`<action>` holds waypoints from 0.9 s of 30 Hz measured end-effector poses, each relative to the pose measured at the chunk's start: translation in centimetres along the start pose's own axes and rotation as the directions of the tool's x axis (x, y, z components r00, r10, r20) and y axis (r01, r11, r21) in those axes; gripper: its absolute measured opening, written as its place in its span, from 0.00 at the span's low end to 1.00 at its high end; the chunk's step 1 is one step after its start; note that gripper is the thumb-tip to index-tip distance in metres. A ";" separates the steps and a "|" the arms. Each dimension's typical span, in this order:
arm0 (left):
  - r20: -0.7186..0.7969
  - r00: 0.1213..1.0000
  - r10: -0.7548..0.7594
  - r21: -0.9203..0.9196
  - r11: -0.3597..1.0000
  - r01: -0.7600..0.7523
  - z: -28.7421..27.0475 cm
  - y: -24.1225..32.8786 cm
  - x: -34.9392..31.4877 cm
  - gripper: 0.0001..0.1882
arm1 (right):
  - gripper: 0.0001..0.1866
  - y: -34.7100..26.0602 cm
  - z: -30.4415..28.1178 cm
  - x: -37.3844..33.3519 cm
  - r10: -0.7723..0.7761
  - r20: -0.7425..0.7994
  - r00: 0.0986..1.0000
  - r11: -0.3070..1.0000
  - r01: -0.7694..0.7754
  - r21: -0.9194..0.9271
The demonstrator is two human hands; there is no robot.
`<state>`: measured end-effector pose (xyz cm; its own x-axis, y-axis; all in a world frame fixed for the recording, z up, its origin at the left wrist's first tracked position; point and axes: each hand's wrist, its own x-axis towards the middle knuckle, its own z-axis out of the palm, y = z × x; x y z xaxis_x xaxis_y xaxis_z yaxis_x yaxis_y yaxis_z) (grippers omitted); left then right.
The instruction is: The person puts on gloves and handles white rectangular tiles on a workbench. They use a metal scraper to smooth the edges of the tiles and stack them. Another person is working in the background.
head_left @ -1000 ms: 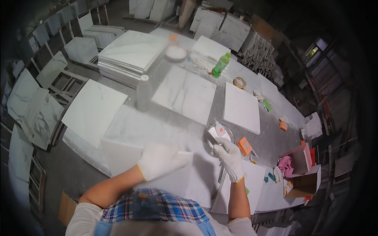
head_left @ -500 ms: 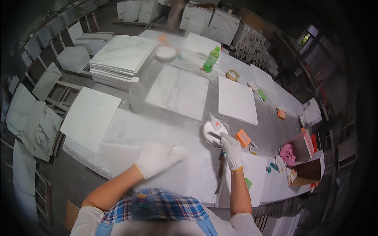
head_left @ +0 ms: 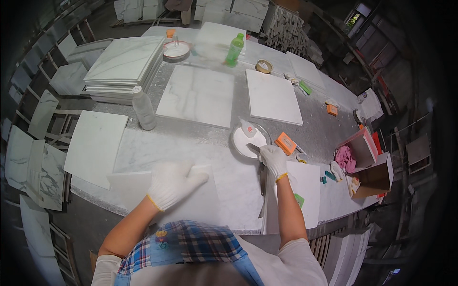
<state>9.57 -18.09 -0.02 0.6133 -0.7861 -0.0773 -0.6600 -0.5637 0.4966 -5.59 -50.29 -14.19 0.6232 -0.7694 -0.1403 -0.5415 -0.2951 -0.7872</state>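
Observation:
My left hand (head_left: 172, 185), in a white knit glove, lies over a white stone tile (head_left: 206, 194) near the table's front edge. Its thumb is stretched out to the right; the other fingers are blurred but appear laid flat near the tile's far edge. My gloved right hand (head_left: 273, 158) is closed on a small dark putty knife (head_left: 254, 147), whose blade reaches into a round bowl (head_left: 234, 148). White paste (head_left: 241, 138) lies in the bowl, along with a small whitish squeeze bottle (head_left: 247, 128). An orange box (head_left: 286, 143) sits just right of the bowl.
A stack of marble tiles (head_left: 121, 62) stands back left, a clear bottle (head_left: 144, 109) before it. Further off are a green bottle (head_left: 234, 50), a tape roll (head_left: 264, 66) and a second bowl (head_left: 176, 49). An open cardboard box (head_left: 374, 174) stands at the right edge.
The view has shifted, so the table's things sit higher and further left. My right hand still holds the putty knife at the bowl; my left hand stays on the tile.

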 end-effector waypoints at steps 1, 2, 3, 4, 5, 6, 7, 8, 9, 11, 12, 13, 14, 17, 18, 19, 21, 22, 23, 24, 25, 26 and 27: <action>0.014 1.000 -0.007 0.013 1.000 0.007 -0.1 0.1 0.0 0.28 | 0.20 -0.1 0.0 0.1 0.044 0.023 0.999 0.999 -0.044 0.020; 0.018 1.000 -0.011 0.020 1.000 0.011 -0.2 0.2 0.0 0.28 | 0.20 -0.2 0.1 0.2 0.020 0.028 0.999 1.000 -0.020 0.001; 0.021 1.000 -0.017 0.026 1.000 0.017 -0.3 0.2 0.1 0.28 | 0.20 -0.2 0.1 0.3 0.030 0.043 0.999 1.000 -0.030 -0.004; 0.023 1.000 -0.020 0.025 0.999 0.019 -0.3 0.3 0.1 0.28 | 0.20 -0.2 0.2 0.5 0.077 0.067 0.995 0.997 -0.077 0.004; 0.024 0.999 -0.024 0.023 0.999 0.024 -0.3 0.3 0.1 0.28 | 0.20 -0.1 0.2 0.6 0.047 0.071 0.996 0.999 -0.047 -0.002; 0.033 0.999 -0.033 0.020 0.999 0.033 -0.3 0.3 0.1 0.28 | 0.20 0.0 0.3 0.8 0.054 0.084 0.995 0.999 -0.054 0.005; 0.028 0.999 -0.029 0.018 0.999 0.029 -0.3 0.3 0.1 0.28 | 0.19 0.3 0.3 1.0 0.076 0.107 0.991 0.996 -0.080 0.037; 0.030 0.999 -0.030 0.015 0.999 0.029 -0.2 0.2 0.1 0.28 | 0.19 0.7 0.3 1.2 0.051 0.118 0.992 0.998 -0.054 0.021; 0.032 0.999 -0.029 0.012 1.000 0.029 -0.2 0.2 0.1 0.28 | 0.18 1.2 0.3 1.5 0.043 0.140 0.989 0.998 -0.048 0.031; 0.022 0.999 -0.025 0.000 1.000 0.025 0.0 0.0 0.0 0.28 | 0.16 2.2 0.2 2.0 -0.142 0.153 0.978 0.989 0.146 -0.015; -0.004 1.000 -0.012 -0.014 1.000 0.012 0.1 -0.1 0.0 0.28 | 0.14 2.5 0.3 2.2 -0.316 0.155 0.936 0.941 0.329 -0.072; -0.026 1.000 -0.005 -0.001 1.000 0.005 0.3 -0.2 0.0 0.27 | 0.13 2.6 0.2 2.2 -0.371 0.149 0.916 0.924 0.381 -0.039; -0.069 0.998 0.012 0.003 1.000 -0.012 0.5 -0.3 0.0 0.27 | 0.11 2.5 0.1 2.0 -0.425 0.144 0.894 0.902 0.431 -0.007; -0.124 0.992 0.038 -0.028 0.999 -0.042 0.9 -0.5 0.0 0.26 | 0.08 0.0 -0.4 0.2 -0.190 0.143 0.971 0.940 0.138 0.312; -0.113 0.993 0.030 -0.050 0.998 -0.036 0.9 -0.6 0.0 0.26 | 0.08 -1.3 -1.1 -1.1 -0.073 0.175 0.982 0.924 0.001 0.381; -0.098 0.995 0.034 -0.066 0.997 -0.041 0.9 -0.7 -0.1 0.26 | 0.08 -2.8 -1.6 -2.5 0.010 0.230 0.973 0.876 -0.119 0.467; -0.060 0.998 0.036 -0.102 0.994 -0.042 0.9 -0.8 -0.1 0.27 | 0.09 -6.0 -2.1 -4.8 0.093 0.217 0.972 0.872 -0.185 0.453; -0.065 0.997 0.032 -0.080 0.996 -0.037 0.9 -0.8 -0.1 0.26 | 0.09 -7.4 -2.1 -5.7 0.055 0.237 0.970 0.852 -0.169 0.496; -0.099 0.994 0.043 -0.058 0.997 -0.049 0.9 -0.8 0.1 0.26 | 0.10 -8.8 -2.1 -6.5 0.095 0.244 0.965 0.876 -0.197 0.441; -0.118 0.992 0.046 -0.028 0.998 -0.050 1.0 -0.7 0.2 0.25 | 0.10 -9.9 -2.1 -7.3 0.070 0.271 0.960 0.887 -0.184 0.423; -0.133 0.990 0.055 -0.030 0.998 -0.060 1.1 -0.8 0.2 0.25 | 0.11 -10.8 -2.0 -8.0 0.071 0.286 0.955 0.920 -0.173 0.351; -0.135 0.989 0.055 -0.024 0.998 -0.059 1.1 -0.8 0.3 0.25 | 0.11 -11.5 -1.5 -9.1 0.000 0.254 0.967 0.875 -0.123 0.468; -0.137 0.989 0.054 -0.018 0.998 -0.057 1.2 -0.8 0.3 0.25 | 0.11 -12.2 -1.4 -9.6 -0.056 0.288 0.956 0.855 -0.104 0.508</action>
<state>9.79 -18.17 -1.49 0.6303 -0.7733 0.0693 -0.6861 -0.5130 0.5158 -5.78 -40.13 -2.42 0.7885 -0.5558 -0.2635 -0.2406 0.1156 -0.9637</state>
